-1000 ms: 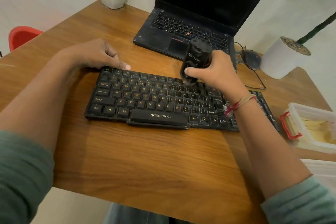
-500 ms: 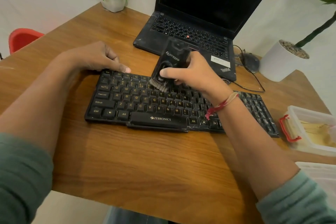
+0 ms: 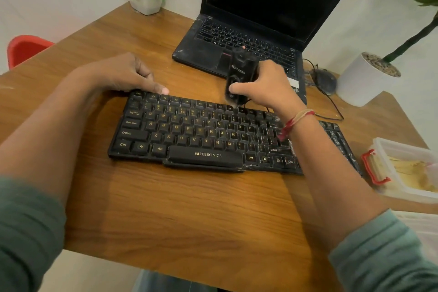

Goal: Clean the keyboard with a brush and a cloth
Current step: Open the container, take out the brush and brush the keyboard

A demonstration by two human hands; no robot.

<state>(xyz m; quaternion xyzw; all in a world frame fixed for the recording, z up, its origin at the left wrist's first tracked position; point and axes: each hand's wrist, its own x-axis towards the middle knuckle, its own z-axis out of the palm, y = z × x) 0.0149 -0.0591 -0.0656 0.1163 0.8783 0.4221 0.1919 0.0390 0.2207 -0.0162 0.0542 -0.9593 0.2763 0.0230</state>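
A black Zebronics keyboard [image 3: 189,135] lies across the wooden table [image 3: 180,211]. My right hand [image 3: 267,87] grips a stubby black brush [image 3: 240,76], held upright with its bristles down on the top key row near the middle. My left hand [image 3: 123,73] rests at the keyboard's far left corner, thumb on the upper edge by the Esc key, fingers curled loosely behind it. No cloth shows in view.
An open black laptop [image 3: 256,31] stands just behind the keyboard. A mouse [image 3: 324,80] with its cable lies to the laptop's right, beside a white plant pot [image 3: 362,80]. A clear box with a red clasp [image 3: 403,170] sits at the right edge. Another potted plant [image 3: 145,0] stands far back.
My right hand swept the brush left along the upper keys, then back right to the top row's middle. The left hand has stayed at the left corner.
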